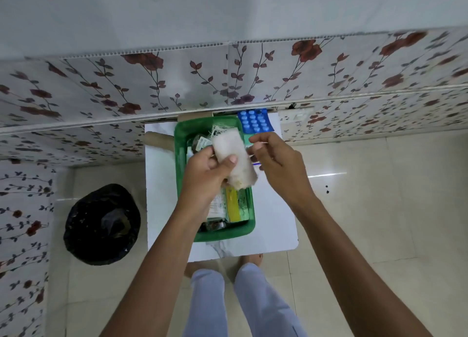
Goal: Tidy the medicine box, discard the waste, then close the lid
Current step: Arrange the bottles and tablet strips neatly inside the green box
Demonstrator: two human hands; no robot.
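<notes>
A green medicine box (pixel 249 225) stands without a lid on a small white table (pixel 273 225). Inside it lie a yellow packet (pixel 232 205), a pale labelled packet (pixel 217 205), foil strips and a small bottle. Above the box my left hand (pixel 205 177) grips a roll of white gauze bandage (pixel 234 149) with frayed threads at its far end. My right hand (pixel 276 159) is beside the roll, its fingertips pinched on a thin thread or stick coming from it. A blue blister pack of pills (pixel 254 121) lies on the table at the box's far right corner.
A black-lined waste bin (pixel 101 225) stands on the floor to the left of the table. A floral-patterned wall runs behind and to the left. A tan object (pixel 158 139) lies at the table's far left. My legs and feet are below the table's near edge.
</notes>
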